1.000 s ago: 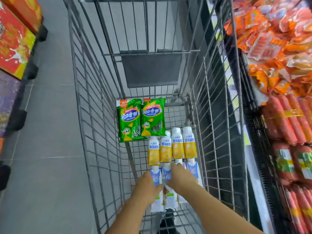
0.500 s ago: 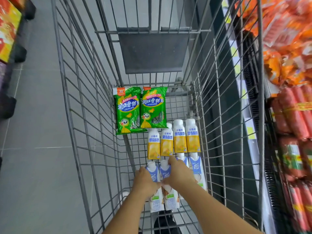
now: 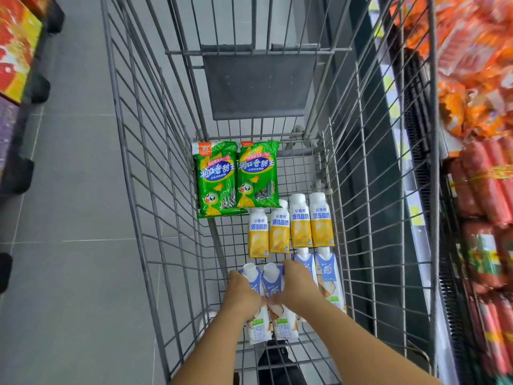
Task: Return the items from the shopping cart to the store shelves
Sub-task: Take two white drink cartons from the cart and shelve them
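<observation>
A grey wire shopping cart (image 3: 144, 173) fills the view, with store shelves (image 3: 483, 190) of red sausages just beside it on the right. On the cart floor lie two green snack bags (image 3: 236, 179) at the far end, then four yellow yogurt bottles (image 3: 291, 226), then blue-and-white cartons (image 3: 329, 276) nearest the person. The left hand (image 3: 241, 295) and right hand (image 3: 298, 284) each have fingers curled round one of the two left cartons (image 3: 273, 282).

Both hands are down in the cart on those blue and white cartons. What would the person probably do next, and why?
Probably lift the two blue-and-white drink cartons straight up out of the grey wire shopping cart. The left hand and right hand already curl round them, and the cartons lie flat on the cart floor.
</observation>
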